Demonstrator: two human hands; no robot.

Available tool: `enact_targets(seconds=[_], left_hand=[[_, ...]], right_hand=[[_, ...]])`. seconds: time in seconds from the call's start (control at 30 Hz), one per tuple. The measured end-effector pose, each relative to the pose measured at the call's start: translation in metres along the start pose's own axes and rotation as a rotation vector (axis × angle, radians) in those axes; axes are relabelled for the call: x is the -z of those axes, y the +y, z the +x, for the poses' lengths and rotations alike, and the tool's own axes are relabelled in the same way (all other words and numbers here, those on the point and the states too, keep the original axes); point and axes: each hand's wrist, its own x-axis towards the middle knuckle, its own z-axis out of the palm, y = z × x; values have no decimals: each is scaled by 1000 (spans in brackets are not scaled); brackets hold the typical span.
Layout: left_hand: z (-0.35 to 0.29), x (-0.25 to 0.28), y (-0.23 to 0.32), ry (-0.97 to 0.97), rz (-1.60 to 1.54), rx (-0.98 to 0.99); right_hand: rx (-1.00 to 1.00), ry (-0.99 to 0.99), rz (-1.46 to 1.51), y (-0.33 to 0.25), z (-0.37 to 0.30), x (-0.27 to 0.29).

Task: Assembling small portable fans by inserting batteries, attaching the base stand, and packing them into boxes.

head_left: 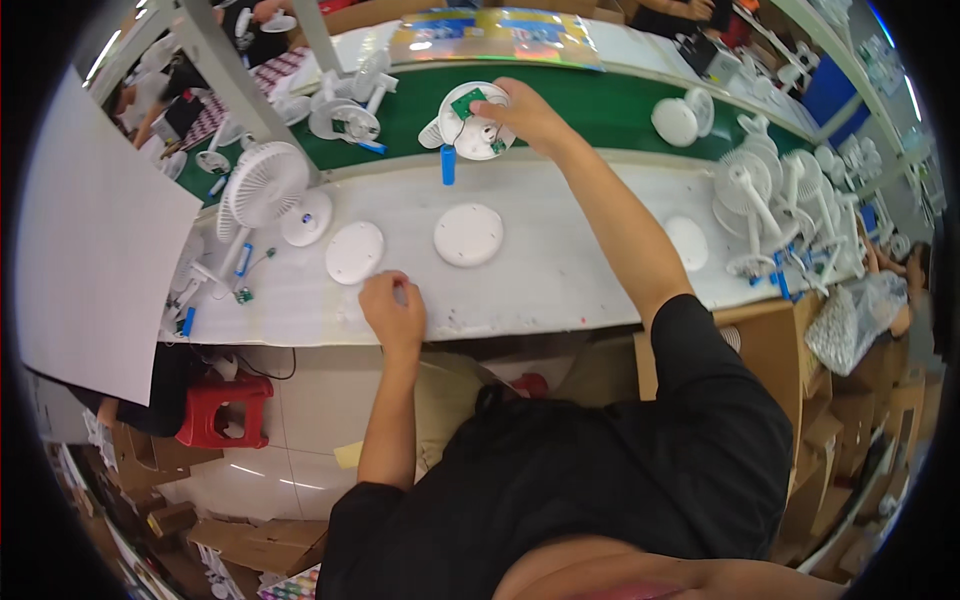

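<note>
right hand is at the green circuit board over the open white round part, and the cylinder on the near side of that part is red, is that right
Not quite: the cylinder is blue, not red, as the head view shows. The right hand is at the green circuit board over the open white round part.

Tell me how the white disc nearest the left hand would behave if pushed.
The white disc looks like moulded plastic, so it's probably light and stiff. Lying flat on the white table, it would likely slide rather than tip. Its round edge might roll if stood up.
</note>
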Motion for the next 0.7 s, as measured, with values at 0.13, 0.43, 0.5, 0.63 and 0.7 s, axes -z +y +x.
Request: enact_targets(seconds=[0.13,0.43,0.5,0.63,0.7], left_hand=[[18,23,46,53,-424,132],[73,12,179,-572,-833,84],[65,10,184,-800,-895,224],[22,-3,187,-485,-956,186],[9,0,190,-449,-966,240]], right_hand=[[93,-42,-214,-31,-49,29],[199,-232,-522,-95,-151,71],[195,-291,-539,-94,-171,74],[436,0,-461,-84,-200,77],[478,39,-490,-78,-219,70]])
